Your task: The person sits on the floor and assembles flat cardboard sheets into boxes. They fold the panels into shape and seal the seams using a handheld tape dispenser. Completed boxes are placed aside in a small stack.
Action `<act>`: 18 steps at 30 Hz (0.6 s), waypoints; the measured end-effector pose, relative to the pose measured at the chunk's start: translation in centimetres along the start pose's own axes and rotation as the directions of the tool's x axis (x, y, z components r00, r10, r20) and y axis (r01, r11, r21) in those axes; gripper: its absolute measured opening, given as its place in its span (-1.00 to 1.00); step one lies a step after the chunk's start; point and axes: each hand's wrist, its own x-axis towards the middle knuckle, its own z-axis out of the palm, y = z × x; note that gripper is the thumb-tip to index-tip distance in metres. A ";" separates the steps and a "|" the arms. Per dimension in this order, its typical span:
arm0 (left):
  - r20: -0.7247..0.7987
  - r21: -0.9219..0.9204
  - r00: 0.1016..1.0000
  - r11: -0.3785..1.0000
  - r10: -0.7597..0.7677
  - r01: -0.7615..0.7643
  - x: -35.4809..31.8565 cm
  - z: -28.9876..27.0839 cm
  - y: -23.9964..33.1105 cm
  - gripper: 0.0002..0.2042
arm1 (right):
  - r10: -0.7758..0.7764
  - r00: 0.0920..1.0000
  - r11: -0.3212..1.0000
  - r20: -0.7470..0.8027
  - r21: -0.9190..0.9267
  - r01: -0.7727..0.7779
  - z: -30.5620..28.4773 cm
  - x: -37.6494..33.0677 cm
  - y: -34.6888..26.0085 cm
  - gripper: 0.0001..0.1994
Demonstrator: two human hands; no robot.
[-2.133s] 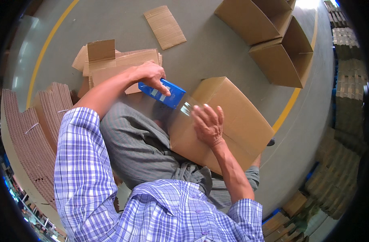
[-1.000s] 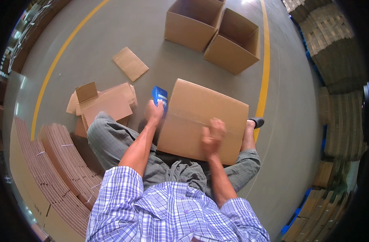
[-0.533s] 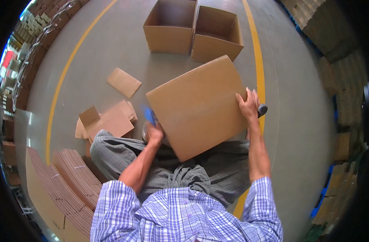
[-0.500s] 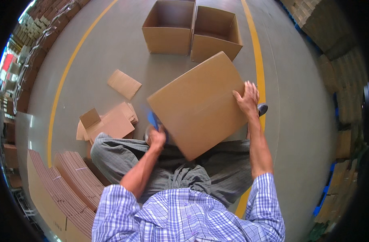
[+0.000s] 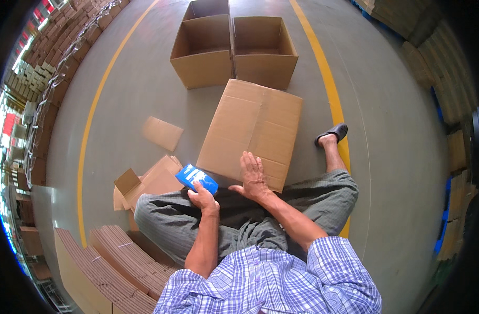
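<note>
A brown cardboard box (image 5: 250, 125) stands on the floor before my crossed legs, its top flaps closed with a seam down the middle. My right hand (image 5: 254, 178) lies open, palm down, on the box's near part, fingers pointing away from me. In my left hand (image 5: 203, 198) is a blue tape dispenser (image 5: 197, 179) with white print, held over my left knee beside the box's near left corner. The fingers are wrapped round its lower end, and its tape roll is hidden.
Beyond the box stand open cardboard boxes (image 5: 208, 65). Left of it lie a loose cardboard piece (image 5: 163, 133) and folded cardboard (image 5: 155, 180). Bundled flat cartons (image 5: 111, 256) stack at my near left. Yellow lines (image 5: 323, 57) run along the floor; stacked pallets (image 5: 443, 110) line the right.
The box has gone from tilted in front of me to standing on the floor, turned. My right hand has moved from its right edge onto its top. The tape dispenser has turned in my left hand.
</note>
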 end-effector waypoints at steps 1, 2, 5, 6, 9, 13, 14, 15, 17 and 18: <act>-0.014 -0.005 0.999 0.999 0.032 -0.032 0.0 -0.1 0.4 -0.55 | -0.008 1.000 1.000 0.021 0.013 0.008 0.0 -0.1 -0.3 -0.01; -0.045 0.008 0.997 0.998 0.064 -0.063 -0.1 -0.3 0.8 -0.54 | -0.001 1.000 0.981 0.031 -0.195 0.006 0.3 0.1 -0.4 0.01; -0.054 0.012 0.988 0.990 0.142 -0.142 -0.1 -1.3 1.7 -0.51 | -0.092 0.994 0.983 -0.055 -0.166 0.082 0.8 0.1 1.0 -0.05; -0.033 0.015 0.986 0.986 0.165 -0.165 0.0 -1.6 2.0 -0.51 | -0.127 0.989 0.983 -0.073 -0.143 0.115 0.6 -0.1 2.0 -0.11; 0.027 -0.042 0.970 0.970 0.241 -0.240 -0.3 -2.2 2.6 -0.55 | -0.168 0.981 0.983 -0.095 -0.092 0.159 -0.9 -1.6 5.8 -0.31; 0.142 -0.056 0.933 0.944 0.330 -0.325 -1.8 -2.2 3.3 -0.61 | -0.178 0.967 0.980 -0.183 -0.118 0.158 -3.2 -3.0 9.2 -0.47; 0.191 -0.046 0.917 0.937 0.350 -0.348 -2.6 -2.2 3.5 -0.62 | -0.162 0.970 0.984 -0.184 -0.109 0.144 -3.5 -3.0 9.6 -0.50; 0.236 -0.029 0.914 0.943 0.329 -0.332 -3.3 -2.1 3.7 -0.63 | -0.172 0.965 0.980 -0.199 -0.129 0.148 -3.7 -3.0 9.8 -0.52; 0.353 -0.105 0.850 0.919 0.391 -0.380 -5.2 -2.0 4.4 -0.70 | -0.181 0.964 0.976 -0.194 -0.158 0.152 -3.7 -2.7 9.9 -0.57; 0.413 -0.083 0.798 0.891 0.439 -0.447 -6.1 -2.3 4.8 -0.70 | -0.174 0.958 0.980 -0.226 -0.136 0.146 -3.6 -2.6 9.9 -0.59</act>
